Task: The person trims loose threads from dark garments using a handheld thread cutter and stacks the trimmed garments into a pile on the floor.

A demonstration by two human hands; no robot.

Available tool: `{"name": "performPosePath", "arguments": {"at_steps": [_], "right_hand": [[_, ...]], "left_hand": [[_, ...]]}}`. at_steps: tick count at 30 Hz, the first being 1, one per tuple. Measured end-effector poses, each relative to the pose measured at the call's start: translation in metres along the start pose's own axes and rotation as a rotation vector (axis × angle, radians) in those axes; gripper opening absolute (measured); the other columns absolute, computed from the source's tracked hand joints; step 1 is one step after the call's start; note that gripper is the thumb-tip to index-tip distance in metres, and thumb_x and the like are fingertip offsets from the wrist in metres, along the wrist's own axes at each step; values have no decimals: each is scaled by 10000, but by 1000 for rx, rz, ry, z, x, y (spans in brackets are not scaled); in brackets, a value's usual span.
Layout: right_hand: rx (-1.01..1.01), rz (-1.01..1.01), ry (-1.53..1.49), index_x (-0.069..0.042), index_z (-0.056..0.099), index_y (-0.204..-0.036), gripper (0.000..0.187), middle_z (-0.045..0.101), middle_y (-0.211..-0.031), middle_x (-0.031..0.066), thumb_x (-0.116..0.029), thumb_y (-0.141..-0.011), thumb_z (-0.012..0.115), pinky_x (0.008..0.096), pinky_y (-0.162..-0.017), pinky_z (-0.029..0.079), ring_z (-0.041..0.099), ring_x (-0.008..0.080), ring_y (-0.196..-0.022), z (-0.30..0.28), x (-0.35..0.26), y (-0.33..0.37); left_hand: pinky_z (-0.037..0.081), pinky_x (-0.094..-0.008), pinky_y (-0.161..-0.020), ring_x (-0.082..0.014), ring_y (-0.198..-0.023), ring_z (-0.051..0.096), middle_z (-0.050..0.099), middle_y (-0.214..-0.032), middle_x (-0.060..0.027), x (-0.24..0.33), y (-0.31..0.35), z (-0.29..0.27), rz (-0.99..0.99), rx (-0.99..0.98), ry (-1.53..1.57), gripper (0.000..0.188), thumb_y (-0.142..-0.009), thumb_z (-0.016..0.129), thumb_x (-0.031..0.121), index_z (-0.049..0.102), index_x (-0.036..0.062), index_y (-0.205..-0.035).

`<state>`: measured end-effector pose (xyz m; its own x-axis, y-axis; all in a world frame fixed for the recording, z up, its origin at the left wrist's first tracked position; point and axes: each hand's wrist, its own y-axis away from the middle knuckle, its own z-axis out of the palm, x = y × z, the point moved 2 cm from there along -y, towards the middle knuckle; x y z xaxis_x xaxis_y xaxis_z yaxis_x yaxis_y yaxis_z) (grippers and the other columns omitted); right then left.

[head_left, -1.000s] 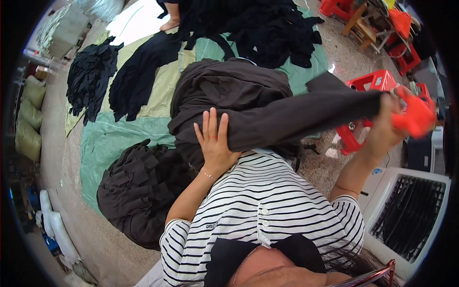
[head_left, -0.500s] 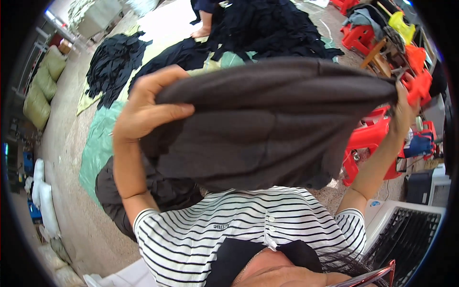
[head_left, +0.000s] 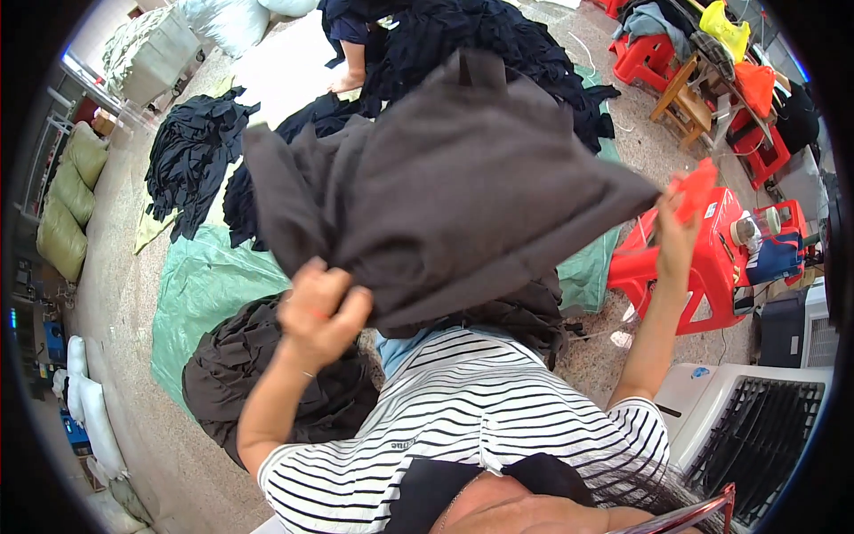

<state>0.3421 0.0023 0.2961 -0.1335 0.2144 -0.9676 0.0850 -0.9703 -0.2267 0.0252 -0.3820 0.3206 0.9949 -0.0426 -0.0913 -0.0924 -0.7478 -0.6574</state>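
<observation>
A large dark brown garment (head_left: 454, 187) hangs spread in the air in front of me, above my striped shirt. My left hand (head_left: 318, 310) is closed on its lower left edge, fingers bunched in the cloth. My right hand (head_left: 678, 233) is raised at the right, gripping a small red-orange tool (head_left: 694, 189). The garment's right corner ends just beside that hand; whether the hand also pinches the cloth I cannot tell.
A heap of dark brown garments (head_left: 267, 392) lies on a green tarp (head_left: 200, 285) at lower left. Black cloth piles (head_left: 191, 156) lie farther back, where another person's leg (head_left: 351, 62) stands. Red plastic stools (head_left: 712, 262) and a white grilled appliance (head_left: 756, 427) are at right.
The garment went from stretched out sideways to lifted and opened wide, now bunched higher and leftward. My left hand dropped to its lower edge; my right hand stayed raised.
</observation>
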Motion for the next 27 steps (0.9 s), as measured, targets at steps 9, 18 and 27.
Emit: {"name": "performPosePath", "arguments": {"at_steps": [9, 18, 27], "right_hand": [[-334, 173, 724, -75, 535, -1387, 484, 664, -1020, 119, -248, -948, 643, 328, -798, 503, 628, 177, -874, -58, 135, 92], [-515, -228, 860, -53, 637, -1064, 388, 616, -1070, 126, -364, -852, 733, 404, -778, 490, 624, 340, -944, 56, 32, 72], [-679, -2, 1075, -89, 628, -973, 503, 654, -865, 87, -563, -812, 676, 444, -629, 473, 648, 353, -755, 45, -44, 89]], "left_hand": [[459, -286, -494, -168, -521, 610, 656, -674, -67, 54, 89, 59, -773, -395, 724, 93, -783, 767, 88, 690, 37, -776], [501, -357, -824, -285, -915, 656, 703, -934, -107, -34, -76, 196, -725, -88, 803, 139, -847, 695, 113, 704, 43, -966], [462, -359, -835, -261, -933, 548, 524, -947, -57, -13, -117, 230, -312, -577, 969, 265, -760, 767, 174, 729, 152, -1021]]}}
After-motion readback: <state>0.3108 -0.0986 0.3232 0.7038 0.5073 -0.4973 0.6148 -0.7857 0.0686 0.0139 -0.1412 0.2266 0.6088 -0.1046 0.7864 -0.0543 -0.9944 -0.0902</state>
